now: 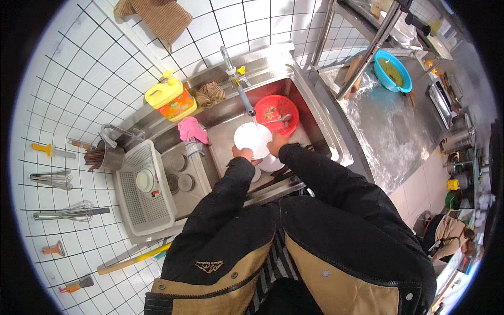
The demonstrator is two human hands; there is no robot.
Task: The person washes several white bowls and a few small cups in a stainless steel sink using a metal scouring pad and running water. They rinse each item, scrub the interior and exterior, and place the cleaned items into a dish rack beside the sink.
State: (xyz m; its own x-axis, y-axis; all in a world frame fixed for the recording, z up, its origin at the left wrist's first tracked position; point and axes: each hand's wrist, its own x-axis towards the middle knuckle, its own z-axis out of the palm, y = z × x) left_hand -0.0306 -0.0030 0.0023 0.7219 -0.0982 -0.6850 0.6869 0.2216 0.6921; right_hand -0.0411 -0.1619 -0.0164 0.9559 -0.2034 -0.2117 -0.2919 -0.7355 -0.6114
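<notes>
A white bowl [253, 138] is gripped at its lower left rim by my left hand [245, 152]. On its right side my right hand [278, 144] holds the rim too. Water from the grey faucet spout [247, 104] falls onto the bowl. Just behind, in the steel sink basin [225, 133], sits a red plastic colander [290, 106] with food scraps and a metal spoon [280, 119] in it. Another white dish [271, 163] lies under my hands, partly hidden. Dark chopsticks or similar sticks [278, 173] rest near the sink's front edge.
Left are a white plastic basket [165, 206] holding small bowls [145, 180], a pink cloth [193, 130] and a yellow detergent jug [171, 98]. A steel table [388, 134] with a blue basin [378, 65] stands right. Another person [451, 234] is at far right.
</notes>
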